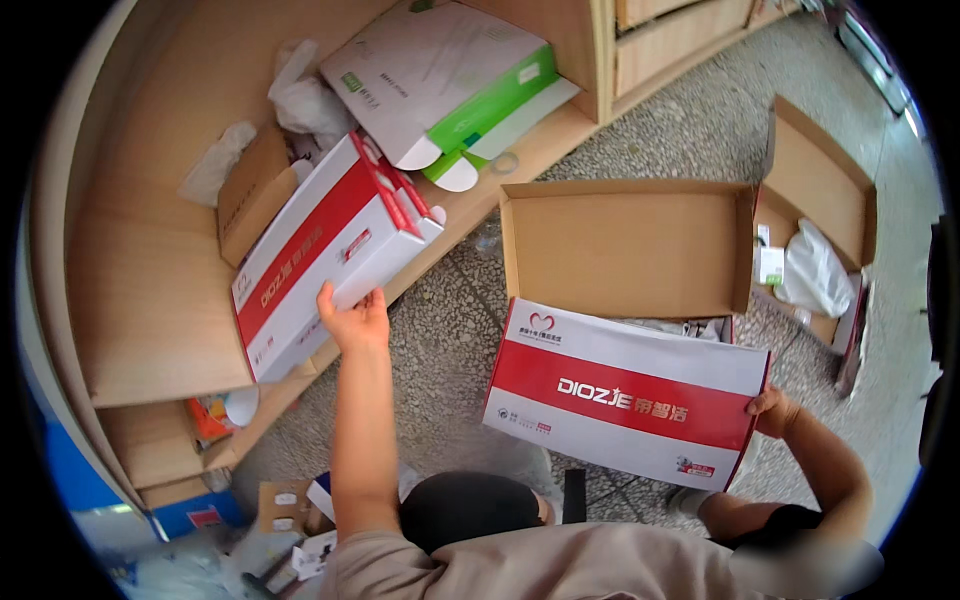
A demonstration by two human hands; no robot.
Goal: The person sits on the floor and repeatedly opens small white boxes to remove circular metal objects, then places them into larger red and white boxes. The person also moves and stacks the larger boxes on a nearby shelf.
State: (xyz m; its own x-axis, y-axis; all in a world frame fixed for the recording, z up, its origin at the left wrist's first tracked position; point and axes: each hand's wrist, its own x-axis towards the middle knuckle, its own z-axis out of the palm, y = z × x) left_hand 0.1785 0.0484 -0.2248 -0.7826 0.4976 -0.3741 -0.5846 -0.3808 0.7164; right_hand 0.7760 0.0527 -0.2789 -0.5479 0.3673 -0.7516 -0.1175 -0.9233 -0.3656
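Observation:
In the head view, my left hand [355, 320] presses against the near lower edge of a white-and-red cardboard box [315, 235]. Its fingers are spread and its palm shows. That box lies tilted on the cabinet shelf, overhanging the shelf's front edge. On the right, my right hand [772, 412] is closed round the right end of another white-and-red box [625, 390], partly hidden behind it. This second box is held at a slant above the floor, in front of an opened brown carton [625, 245]. It covers the carton's lower part; a little grey-white content shows between them.
A white-and-green box [450, 80] with loose flaps lies deeper on the wooden shelf [150, 330], near crumpled plastic and a brown carton [255, 195]. Another opened carton [820, 170], holding a plastic bag [815, 270], stands at right. Small boxes [285, 505] and packaging crowd the lower left.

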